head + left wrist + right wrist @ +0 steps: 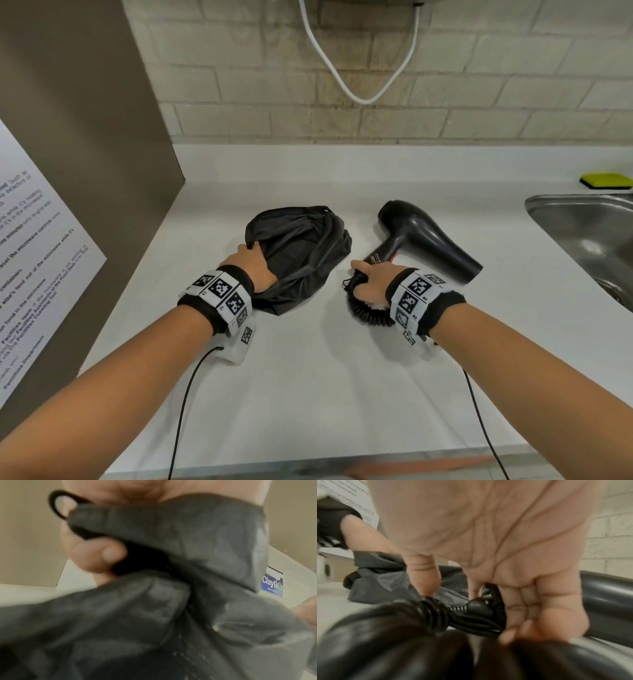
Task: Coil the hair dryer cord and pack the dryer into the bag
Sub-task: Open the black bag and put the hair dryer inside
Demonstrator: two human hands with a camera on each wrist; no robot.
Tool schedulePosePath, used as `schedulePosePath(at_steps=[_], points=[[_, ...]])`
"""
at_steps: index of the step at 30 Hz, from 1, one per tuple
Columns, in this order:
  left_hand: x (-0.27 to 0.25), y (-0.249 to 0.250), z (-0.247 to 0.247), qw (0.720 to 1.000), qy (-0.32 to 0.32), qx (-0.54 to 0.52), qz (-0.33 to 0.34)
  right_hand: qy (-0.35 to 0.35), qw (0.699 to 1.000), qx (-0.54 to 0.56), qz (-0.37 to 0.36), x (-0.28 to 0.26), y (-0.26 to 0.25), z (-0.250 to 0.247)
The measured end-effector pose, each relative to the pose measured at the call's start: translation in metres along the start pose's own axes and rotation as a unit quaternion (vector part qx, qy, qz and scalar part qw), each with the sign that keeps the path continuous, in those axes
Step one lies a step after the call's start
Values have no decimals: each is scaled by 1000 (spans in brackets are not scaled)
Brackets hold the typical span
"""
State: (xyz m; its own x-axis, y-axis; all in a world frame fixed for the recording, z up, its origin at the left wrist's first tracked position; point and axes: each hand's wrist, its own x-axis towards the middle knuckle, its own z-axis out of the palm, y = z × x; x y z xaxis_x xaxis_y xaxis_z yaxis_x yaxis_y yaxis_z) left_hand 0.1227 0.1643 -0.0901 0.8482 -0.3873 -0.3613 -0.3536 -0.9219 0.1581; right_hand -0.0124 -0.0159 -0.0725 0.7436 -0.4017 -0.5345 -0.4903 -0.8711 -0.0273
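Note:
A black drawstring bag (pixel 301 253) lies crumpled on the white counter (pixel 325 377). My left hand (pixel 255 262) grips its near-left rim; in the left wrist view the fingers (pixel 102 555) curl round the dark fabric (pixel 188 540). To the right lies the black hair dryer (pixel 424 236), nozzle pointing right. My right hand (pixel 368 279) holds the gathered black spiral cord (pixel 368 310) at the dryer's handle; the plug's prongs (pixel 375 257) stick out above the fingers. The right wrist view shows the cord (pixel 471 615) pinched under my thumb and fingers, with the dryer body (pixel 604 591) behind.
A steel sink (pixel 589 233) sits at the right edge, with a yellow-green sponge (pixel 606 181) behind it. A brown panel with a printed notice (pixel 34 260) stands on the left. A white cable (pixel 356 92) hangs on the brick wall. Thin black wires trail from my wrist bands.

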Motion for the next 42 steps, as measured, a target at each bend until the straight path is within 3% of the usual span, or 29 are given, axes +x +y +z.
schedulePosePath(at_steps=[4,8,17,27,31,39,42], points=[[2,3,0,1000,-6,8,0,19,999,-43,-9,2,5,14],[5,12,0,1000,-7,13,15,-27,997,-69,-4,-2,14,19],[6,32,6,999,-14,38,14,67,989,114,68,10,50,18],[3,47,9,999,-18,38,-6,92,983,92,128,35,45,3],[2,50,10,999,-16,35,-7,71,990,64,105,36,46,-5],[-6,51,12,1000,2,16,12,98,980,123,122,41,40,-13],[-6,50,11,1000,2,1,14,101,985,113,87,43,43,-17]])
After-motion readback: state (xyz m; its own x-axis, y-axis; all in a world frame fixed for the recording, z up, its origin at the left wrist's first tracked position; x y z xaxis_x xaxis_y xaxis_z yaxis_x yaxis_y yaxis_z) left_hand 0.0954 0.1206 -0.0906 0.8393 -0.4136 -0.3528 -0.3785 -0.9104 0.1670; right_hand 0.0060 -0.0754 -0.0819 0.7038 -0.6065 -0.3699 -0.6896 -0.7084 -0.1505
